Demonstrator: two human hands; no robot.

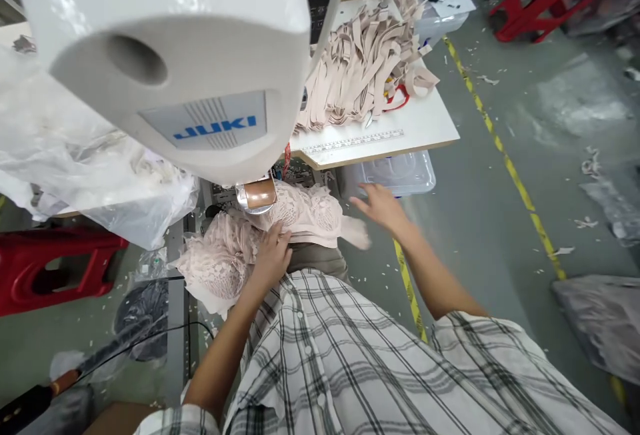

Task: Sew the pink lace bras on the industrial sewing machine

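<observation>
A pale pink lace bra [325, 212] lies at the front of a white sewing machine [180, 75], partly under its head. More lace of the same colour [215, 262] bunches to its left. My left hand [274, 252] rests on the lace near the bra's lower edge, fingers stretched over the fabric; its thumb is not clearly visible. To the right of the bra, my right hand [383, 208] is in the air with its fingers apart and nothing in them, slightly blurred. A pale fabric end [355, 232] sticks out below it.
Many beige strips [360, 68] cover the white table [430, 125], near red-handled scissors [397, 98] and a printed ruler [355, 143]. A clear plastic box [415, 172] sits under the table edge. A red stool [100, 265] and plastic-covered material [90, 148] are on the left.
</observation>
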